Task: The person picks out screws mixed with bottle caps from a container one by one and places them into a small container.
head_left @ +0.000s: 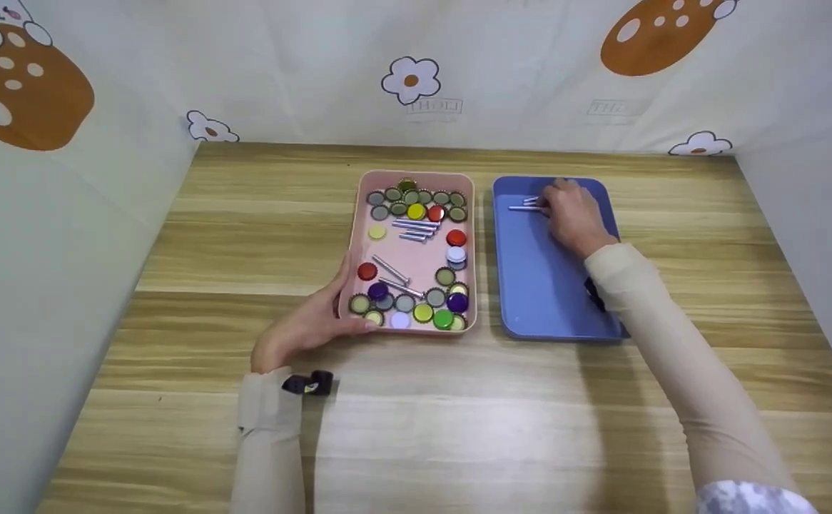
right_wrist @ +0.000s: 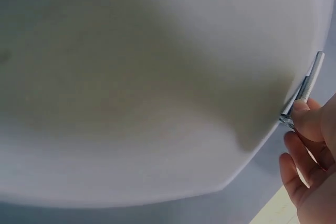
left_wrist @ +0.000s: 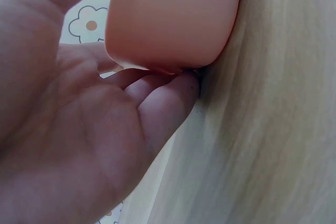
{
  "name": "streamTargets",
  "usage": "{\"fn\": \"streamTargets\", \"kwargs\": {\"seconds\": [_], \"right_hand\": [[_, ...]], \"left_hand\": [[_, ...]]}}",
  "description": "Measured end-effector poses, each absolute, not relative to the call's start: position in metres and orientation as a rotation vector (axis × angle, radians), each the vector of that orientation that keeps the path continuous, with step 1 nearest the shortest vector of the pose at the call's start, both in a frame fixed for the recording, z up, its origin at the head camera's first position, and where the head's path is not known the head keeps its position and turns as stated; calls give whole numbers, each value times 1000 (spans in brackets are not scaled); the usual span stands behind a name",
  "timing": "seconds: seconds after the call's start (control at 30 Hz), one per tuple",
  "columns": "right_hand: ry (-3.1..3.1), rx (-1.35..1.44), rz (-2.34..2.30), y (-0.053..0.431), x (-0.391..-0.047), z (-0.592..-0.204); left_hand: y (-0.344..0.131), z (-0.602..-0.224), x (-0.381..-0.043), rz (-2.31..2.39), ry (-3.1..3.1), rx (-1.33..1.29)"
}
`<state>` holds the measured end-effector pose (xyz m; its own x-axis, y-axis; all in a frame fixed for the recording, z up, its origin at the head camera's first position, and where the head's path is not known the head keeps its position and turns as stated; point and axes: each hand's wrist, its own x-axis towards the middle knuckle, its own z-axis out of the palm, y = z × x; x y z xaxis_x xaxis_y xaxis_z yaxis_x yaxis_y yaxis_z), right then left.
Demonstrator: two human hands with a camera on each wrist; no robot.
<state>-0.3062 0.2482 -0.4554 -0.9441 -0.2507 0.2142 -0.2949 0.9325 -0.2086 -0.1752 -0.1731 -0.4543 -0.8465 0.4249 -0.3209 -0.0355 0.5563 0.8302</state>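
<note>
My left hand [head_left: 305, 325] grips the near left corner of the pink tray [head_left: 416, 258], fingers along its left side and thumb at the near rim. In the left wrist view, the fingers [left_wrist: 165, 103] reach low against the tray's outer wall. My right hand [head_left: 574, 220] is inside the far part of the blue tray [head_left: 544, 285]. There its thumb and fingers pinch a silver bolt [right_wrist: 314, 72], which lies level over the tray floor. Another bolt shows close beside it, partly hidden by the hand.
Bottle caps [head_left: 457, 238] of several colours line the pink tray's edges, some with their undersides up. Several bolts [head_left: 417, 228] lie grouped in its upper middle, and two more bolts [head_left: 391, 269] below. Both trays stand side by side on a wooden table [head_left: 245, 235], with a printed curtain [head_left: 316, 71] behind.
</note>
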Motion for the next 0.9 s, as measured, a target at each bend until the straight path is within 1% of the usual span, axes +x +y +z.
{"fn": "streamTargets", "kwargs": {"seconds": [0.17,0.6,0.9], "right_hand": [[-2868,465,293,249,-306,-455],[-2781,455,304,251,-306,-461],[-2663,473,482,249,-302,-461]], "left_hand": [[-173,-454,-176,1245,2300,309],[-174,-455,-176,1266,2292,330],[-174,-454,-176,1255,2291,327]]}}
